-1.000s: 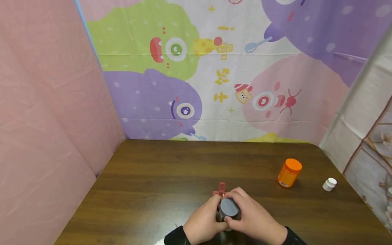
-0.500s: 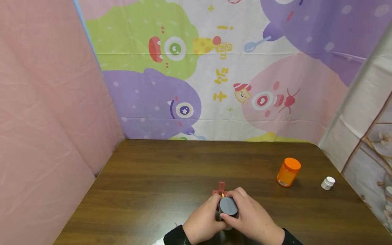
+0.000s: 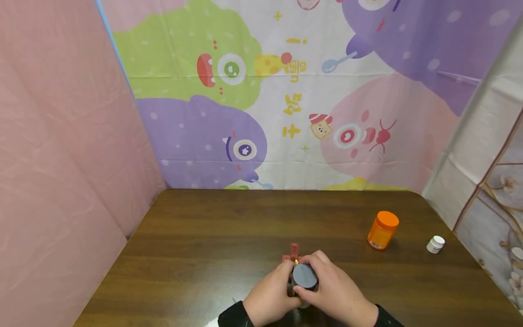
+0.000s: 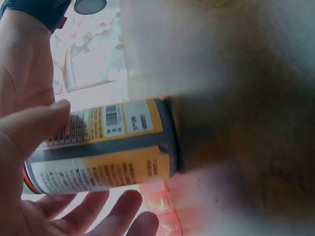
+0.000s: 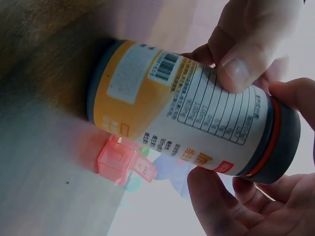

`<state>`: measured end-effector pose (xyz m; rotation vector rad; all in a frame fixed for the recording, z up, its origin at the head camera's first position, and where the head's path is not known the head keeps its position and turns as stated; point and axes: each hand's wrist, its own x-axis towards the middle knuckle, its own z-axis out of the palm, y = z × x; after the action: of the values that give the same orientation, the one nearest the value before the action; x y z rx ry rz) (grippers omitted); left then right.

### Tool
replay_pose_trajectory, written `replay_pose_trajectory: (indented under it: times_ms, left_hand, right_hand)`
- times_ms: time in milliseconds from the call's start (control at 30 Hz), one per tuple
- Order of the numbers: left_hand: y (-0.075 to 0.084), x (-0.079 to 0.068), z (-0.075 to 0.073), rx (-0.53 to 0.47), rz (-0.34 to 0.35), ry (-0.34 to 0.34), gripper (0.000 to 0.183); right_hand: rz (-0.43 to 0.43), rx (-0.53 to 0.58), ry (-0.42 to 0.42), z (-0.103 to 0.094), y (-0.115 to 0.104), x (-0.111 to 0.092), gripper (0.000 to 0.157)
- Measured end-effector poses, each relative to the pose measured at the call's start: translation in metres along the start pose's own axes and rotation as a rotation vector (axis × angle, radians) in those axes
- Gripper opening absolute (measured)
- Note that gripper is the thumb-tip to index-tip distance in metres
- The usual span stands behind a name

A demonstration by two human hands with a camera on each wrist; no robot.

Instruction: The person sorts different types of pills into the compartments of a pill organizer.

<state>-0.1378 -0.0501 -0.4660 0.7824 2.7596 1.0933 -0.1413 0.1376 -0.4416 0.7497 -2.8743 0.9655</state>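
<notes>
Bottle (image 5: 170, 110) is gripped round its labelled body by the left hand (image 3: 271, 290), curled right hand (image 3: 337, 290) clasping the cap (image 5: 285, 147).

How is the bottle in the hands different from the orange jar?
The bottle has a gray lid; the jar has an orange lid. The bottle's label is white and yellow; the jar is mostly orange. The left hand and right hand hold the bottle; nobody holds the jar. Both are round with lids on.

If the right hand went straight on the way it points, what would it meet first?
The bottle, which the right hand grips; beyond it, probably the left hand or the red pill box, though depth is unclear.
</notes>
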Motion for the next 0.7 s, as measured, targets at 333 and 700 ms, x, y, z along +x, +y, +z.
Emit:
replay_pose_trajectory:
  times_ms: [333, 700]
  left_hand:
    - [-0.011, -0.02, -0.016, 0.239, -0.099, -0.018, 0.085]
    - [-0.036, -0.051, -0.043, 0.434, -0.181, 0.167, 0.092]
  right_hand:
    - [0.086, -0.103, 0.192, -0.043, 0.045, -0.028, 0.046]
    - [0.342, -0.283, 0.287, -0.123, 0.146, -0.052, 0.068]
